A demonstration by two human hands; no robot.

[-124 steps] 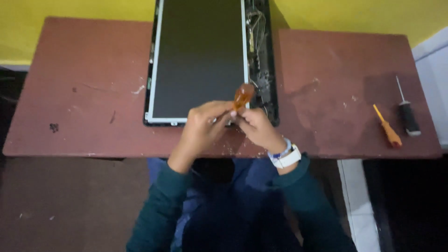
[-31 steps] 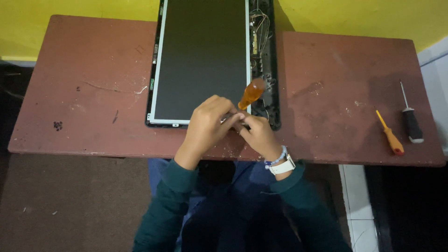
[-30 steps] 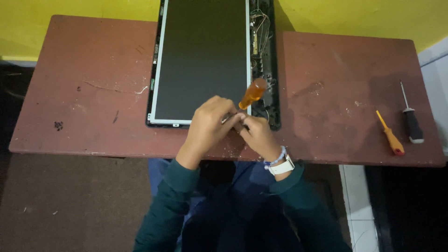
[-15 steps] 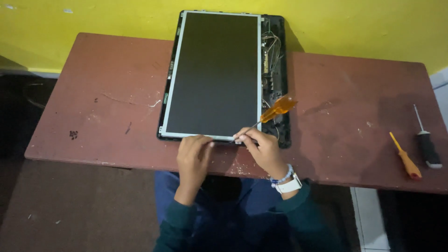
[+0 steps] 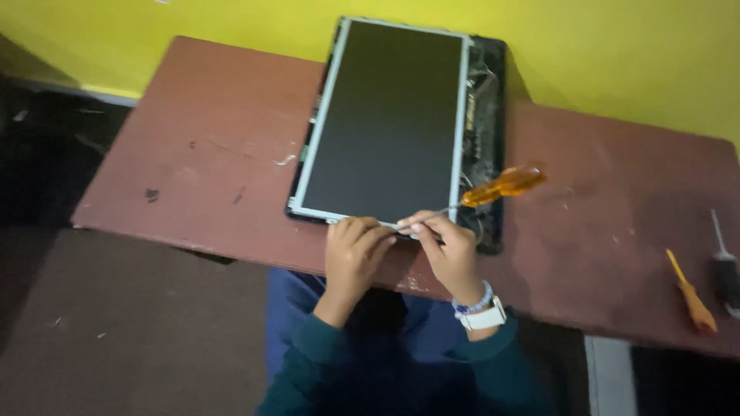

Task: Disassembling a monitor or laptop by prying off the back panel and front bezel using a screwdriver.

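Panel (image 5: 389,127) is laid flat on the table (image 5: 177,162), far end near the yellow wall (image 5: 617,46), near edge close to the table's front edge. Exposed wiring is seen along the panel's right side inside the black housing.

Left hand (image 5: 353,254) is placed on the panel's near edge, fingers curled down onto the frame; nothing is seen gripped in it.

Right hand (image 5: 447,250) is closed on the metal shaft of the screwdriver (image 5: 493,189). The orange handle is tilted up and to the right, over the housing's right strip. The tip is hidden between the two hands, at the panel's bottom edge.

Two more screwdrivers are left well apart at the table's right end: an orange one (image 5: 691,294) and a black one (image 5: 723,266), just beside each other.
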